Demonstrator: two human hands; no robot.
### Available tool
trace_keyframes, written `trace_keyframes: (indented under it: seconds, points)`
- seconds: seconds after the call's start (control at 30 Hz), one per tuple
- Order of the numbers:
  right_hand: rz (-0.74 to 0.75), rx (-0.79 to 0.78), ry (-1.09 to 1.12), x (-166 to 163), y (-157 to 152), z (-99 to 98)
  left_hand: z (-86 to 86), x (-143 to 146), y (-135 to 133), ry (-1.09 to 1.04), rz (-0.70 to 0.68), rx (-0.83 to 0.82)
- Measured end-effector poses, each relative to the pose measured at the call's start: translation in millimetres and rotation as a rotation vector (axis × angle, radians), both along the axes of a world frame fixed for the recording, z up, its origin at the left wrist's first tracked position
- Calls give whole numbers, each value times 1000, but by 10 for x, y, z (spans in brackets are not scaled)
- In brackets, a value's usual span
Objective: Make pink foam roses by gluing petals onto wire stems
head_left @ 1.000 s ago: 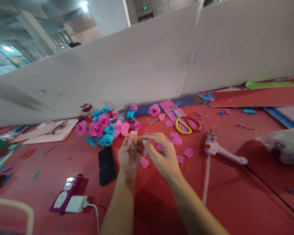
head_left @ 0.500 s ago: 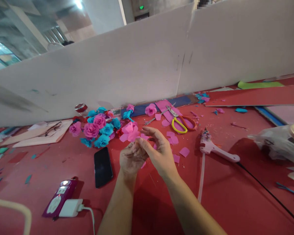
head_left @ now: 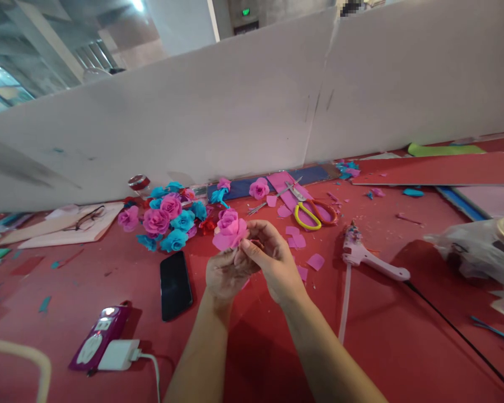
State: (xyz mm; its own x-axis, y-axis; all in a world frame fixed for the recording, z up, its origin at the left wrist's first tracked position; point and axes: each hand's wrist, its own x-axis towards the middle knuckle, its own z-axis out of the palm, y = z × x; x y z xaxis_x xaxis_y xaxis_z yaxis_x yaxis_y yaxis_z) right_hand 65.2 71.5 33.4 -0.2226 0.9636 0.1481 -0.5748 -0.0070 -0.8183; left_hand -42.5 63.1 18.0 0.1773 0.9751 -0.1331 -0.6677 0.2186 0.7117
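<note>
A pink paper flower [head_left: 230, 228] stands upright above the fingers of both hands. My left hand [head_left: 225, 275] is closed around its base from below. The fingers of my right hand [head_left: 275, 260] pinch at the lower petals on the right side. The base of the flower is hidden by the fingers. Behind and to the left lies a bunch of pink and blue paper flowers [head_left: 168, 218]. Cut pink petals [head_left: 296, 240] are scattered to the right of my hands, close to scissors [head_left: 306, 215] with yellow and orange handles.
A hot glue gun [head_left: 373, 260] with a black cord lies on the right. At left are a black phone [head_left: 176, 286], a purple power strip [head_left: 98, 338] with a white charger [head_left: 118, 355], and glasses [head_left: 84, 218] on paper. A white partition [head_left: 185, 123] rises behind the red table [head_left: 269, 358].
The pink flower has turned upright in my hands, so its layered petals now show. My right fingers have lowered and closed in on its base.
</note>
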Motion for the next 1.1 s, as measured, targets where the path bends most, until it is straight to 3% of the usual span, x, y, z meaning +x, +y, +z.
trace_keyframes:
  seconds: [0.37, 0.7, 0.87, 1.1]
  points:
    - [70, -95, 84, -2, -20, 45, -19, 6, -16, 53, -12, 23]
    - [-97, -154, 101, -33, -9, -14, 51, 31, -28, 5, -65, 53]
    - [-22, -155, 119, -43, -27, 27, 73, 50, -41, -20, -7, 9]
    - [-195, -170, 61, -68, -35, 26, 53, 82, -56, 6, 121, 59]
